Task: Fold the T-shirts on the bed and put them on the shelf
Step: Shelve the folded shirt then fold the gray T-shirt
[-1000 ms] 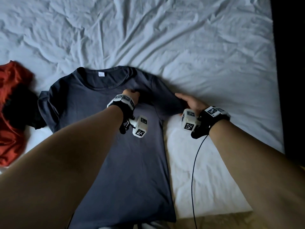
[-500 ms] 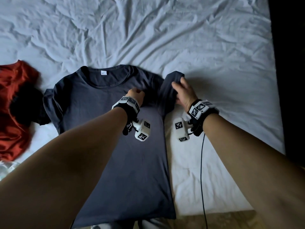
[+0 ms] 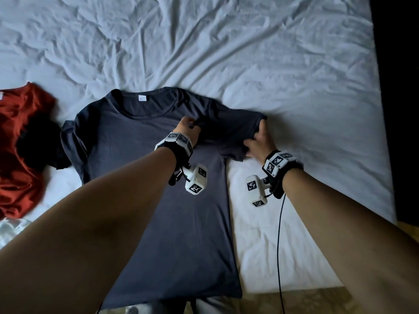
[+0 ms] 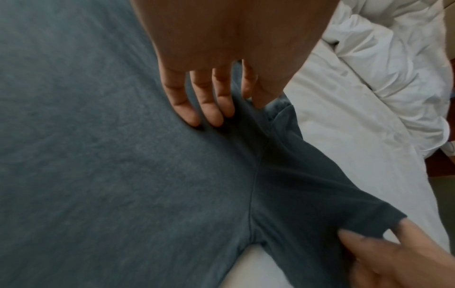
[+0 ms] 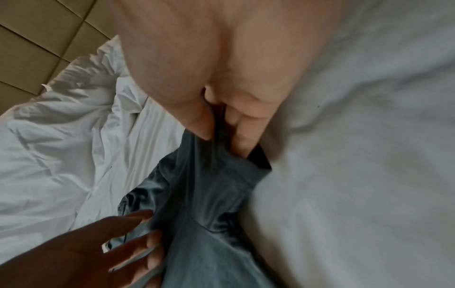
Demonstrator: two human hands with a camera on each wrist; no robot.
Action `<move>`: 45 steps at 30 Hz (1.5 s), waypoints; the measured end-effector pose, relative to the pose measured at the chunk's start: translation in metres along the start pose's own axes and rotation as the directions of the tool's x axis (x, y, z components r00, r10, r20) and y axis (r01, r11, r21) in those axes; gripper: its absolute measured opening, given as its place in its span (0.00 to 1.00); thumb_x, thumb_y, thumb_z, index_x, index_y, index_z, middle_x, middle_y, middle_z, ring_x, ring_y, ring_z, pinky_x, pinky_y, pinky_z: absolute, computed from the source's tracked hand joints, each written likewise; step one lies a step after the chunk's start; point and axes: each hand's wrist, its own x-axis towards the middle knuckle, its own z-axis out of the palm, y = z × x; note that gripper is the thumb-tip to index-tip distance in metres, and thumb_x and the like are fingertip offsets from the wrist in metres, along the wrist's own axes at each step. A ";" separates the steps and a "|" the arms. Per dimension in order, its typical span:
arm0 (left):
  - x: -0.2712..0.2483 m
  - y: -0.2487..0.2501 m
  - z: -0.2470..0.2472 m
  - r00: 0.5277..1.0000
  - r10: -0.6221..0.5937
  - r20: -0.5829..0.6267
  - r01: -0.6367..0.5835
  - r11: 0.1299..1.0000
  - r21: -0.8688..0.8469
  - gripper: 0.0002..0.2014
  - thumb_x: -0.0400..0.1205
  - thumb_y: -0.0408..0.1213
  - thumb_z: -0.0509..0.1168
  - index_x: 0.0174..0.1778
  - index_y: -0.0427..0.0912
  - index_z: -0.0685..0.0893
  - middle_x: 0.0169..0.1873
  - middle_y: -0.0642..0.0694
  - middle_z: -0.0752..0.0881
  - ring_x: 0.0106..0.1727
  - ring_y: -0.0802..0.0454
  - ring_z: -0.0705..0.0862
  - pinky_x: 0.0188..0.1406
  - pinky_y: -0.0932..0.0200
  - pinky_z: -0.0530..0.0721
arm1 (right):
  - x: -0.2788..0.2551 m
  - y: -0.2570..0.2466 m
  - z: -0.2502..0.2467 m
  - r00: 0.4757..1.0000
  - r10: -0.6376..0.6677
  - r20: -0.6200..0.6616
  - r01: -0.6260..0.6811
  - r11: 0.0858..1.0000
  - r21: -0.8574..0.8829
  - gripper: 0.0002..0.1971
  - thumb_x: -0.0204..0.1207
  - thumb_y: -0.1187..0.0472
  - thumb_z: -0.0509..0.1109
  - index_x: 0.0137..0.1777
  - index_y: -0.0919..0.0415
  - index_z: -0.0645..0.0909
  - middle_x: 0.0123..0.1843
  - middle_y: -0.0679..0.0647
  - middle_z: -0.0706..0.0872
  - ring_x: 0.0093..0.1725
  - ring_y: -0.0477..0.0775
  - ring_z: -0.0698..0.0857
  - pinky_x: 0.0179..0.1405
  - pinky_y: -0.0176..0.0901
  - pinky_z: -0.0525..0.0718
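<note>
A dark grey T-shirt (image 3: 158,177) lies face up on the white bed (image 3: 249,53), collar away from me. My left hand (image 3: 189,128) presses straight fingers (image 4: 197,105) onto the chest near the shirt's right shoulder. My right hand (image 3: 258,137) pinches the hem of the right sleeve (image 3: 240,130) between thumb and fingers (image 5: 221,120). The sleeve is stretched out flat to the right. The left sleeve (image 3: 68,143) lies bunched at the shirt's left side. No shelf is in view.
A crumpled red T-shirt (image 3: 20,141) lies at the left with a black garment (image 3: 38,139) on it. The bed's right edge meets a dark gap (image 3: 399,109). Wooden floor (image 3: 294,300) shows at the near edge. A bunched white duvet (image 4: 384,58) lies beyond.
My right hand has lifted the right sleeve from its tucked-in place and drawn it out to the right. The left hand has stayed pressing on the chest.
</note>
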 end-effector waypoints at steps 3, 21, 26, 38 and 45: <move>-0.006 0.000 0.002 1.000 0.004 0.000 -0.004 1.000 0.013 0.19 0.71 0.45 0.60 0.60 0.55 0.76 0.51 0.36 0.87 0.53 0.34 0.87 0.51 0.42 0.86 | 0.000 0.003 0.004 0.999 -0.013 -0.041 0.012 0.999 -0.041 0.54 0.59 0.64 0.69 0.82 0.46 0.41 0.73 0.55 0.75 0.67 0.61 0.80 0.58 0.72 0.83; -0.031 -0.003 -0.008 1.000 -0.025 0.013 0.022 0.987 0.159 0.21 0.71 0.46 0.63 0.61 0.52 0.80 0.54 0.41 0.86 0.51 0.39 0.87 0.53 0.42 0.87 | -0.016 0.015 -0.003 0.976 -0.083 -0.202 -0.083 0.716 -0.693 0.35 0.69 0.63 0.73 0.76 0.47 0.64 0.71 0.61 0.62 0.62 0.70 0.80 0.61 0.52 0.79; -0.012 -0.029 -0.024 0.993 -0.101 0.054 0.094 0.988 0.122 0.11 0.65 0.46 0.61 0.41 0.55 0.84 0.45 0.38 0.89 0.48 0.36 0.89 0.52 0.41 0.87 | -0.030 0.008 0.003 0.952 -0.127 -0.280 -0.079 0.781 -0.620 0.27 0.71 0.61 0.71 0.70 0.52 0.71 0.68 0.59 0.69 0.58 0.67 0.81 0.56 0.50 0.79; -0.057 -0.085 -0.117 0.996 -0.073 0.042 0.080 0.978 -0.194 0.09 0.84 0.32 0.54 0.44 0.40 0.79 0.34 0.41 0.80 0.27 0.47 0.77 0.27 0.60 0.76 | -0.061 -0.042 0.143 0.978 -0.209 -0.014 0.160 0.790 -0.592 0.14 0.69 0.55 0.68 0.34 0.67 0.83 0.33 0.63 0.86 0.38 0.65 0.83 0.38 0.49 0.83; -0.052 -0.135 -0.200 0.990 -0.133 0.045 0.140 0.949 -0.284 0.13 0.85 0.29 0.53 0.34 0.42 0.75 0.29 0.43 0.78 0.25 0.49 0.75 0.28 0.61 0.73 | -0.078 -0.050 0.245 0.985 -0.171 0.007 0.153 0.865 -0.478 0.08 0.66 0.56 0.67 0.32 0.59 0.83 0.31 0.58 0.89 0.35 0.63 0.89 0.40 0.58 0.90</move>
